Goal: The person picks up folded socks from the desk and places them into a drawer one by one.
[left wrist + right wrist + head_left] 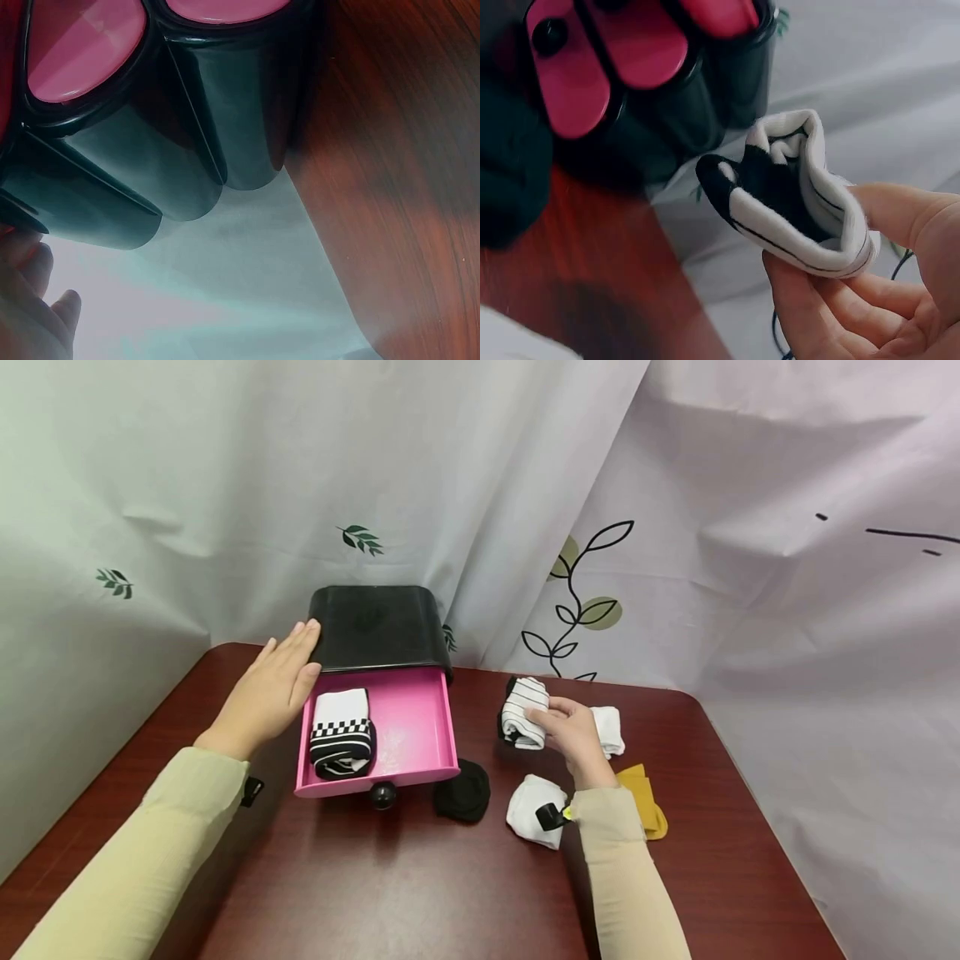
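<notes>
My left hand [266,693] rests against the left side of the black drawer cabinet [378,627], its fingers stretched out. One pink drawer [408,727] with a round black knob is pulled out toward me. Folded black-and-white socks [342,735] with a checkered band lie along its left side. To the right of the drawer, my right hand [576,735] pinches a folded white sock [525,714] with thin dark stripes and a black part. In the right wrist view, the thumb is on one side of this rolled sock [802,202] and the fingers are on the other.
On the brown table [420,885] lie a black sock bundle [461,791] beside the drawer, a white one [536,810] near my right wrist, a yellow one [643,802] and another white one [609,731] behind my right hand. A pale curtain [750,485] hangs behind the table.
</notes>
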Available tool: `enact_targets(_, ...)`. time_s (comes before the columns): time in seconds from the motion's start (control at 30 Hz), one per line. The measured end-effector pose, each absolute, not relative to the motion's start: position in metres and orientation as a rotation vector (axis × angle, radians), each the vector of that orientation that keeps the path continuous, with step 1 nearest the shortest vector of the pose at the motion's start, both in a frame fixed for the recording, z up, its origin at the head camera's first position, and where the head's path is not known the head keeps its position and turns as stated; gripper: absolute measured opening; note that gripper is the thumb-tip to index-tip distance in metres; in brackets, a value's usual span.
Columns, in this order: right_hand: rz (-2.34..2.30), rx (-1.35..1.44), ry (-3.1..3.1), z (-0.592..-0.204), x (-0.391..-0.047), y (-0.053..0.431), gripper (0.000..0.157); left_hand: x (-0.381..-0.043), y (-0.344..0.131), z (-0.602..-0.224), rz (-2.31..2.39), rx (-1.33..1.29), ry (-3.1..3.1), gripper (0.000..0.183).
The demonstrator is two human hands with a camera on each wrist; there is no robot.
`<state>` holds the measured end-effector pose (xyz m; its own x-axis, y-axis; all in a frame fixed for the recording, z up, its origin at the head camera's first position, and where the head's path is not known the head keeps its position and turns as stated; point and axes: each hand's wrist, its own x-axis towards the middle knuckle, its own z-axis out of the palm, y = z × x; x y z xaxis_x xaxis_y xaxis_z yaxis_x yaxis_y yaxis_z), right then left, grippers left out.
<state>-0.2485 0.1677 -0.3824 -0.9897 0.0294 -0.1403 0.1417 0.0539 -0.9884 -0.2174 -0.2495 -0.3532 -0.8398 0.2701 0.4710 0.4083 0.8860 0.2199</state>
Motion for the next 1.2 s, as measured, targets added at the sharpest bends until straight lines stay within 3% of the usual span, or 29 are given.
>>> enact_targets(0.73, -2.186, -0.177, 2.071, -0.315, -0.201, 0.128, 0.04, -0.216, -0.249, -0.353, -0.444, -0.49, -2.623, 0.058)
enact_targets(1.2, -2.121, -0.417, 1.974, -0.313, -0.196, 0.082, 0.037, -0.215, -0.248, -0.352, -0.456, -0.5, -2.616, 0.057)
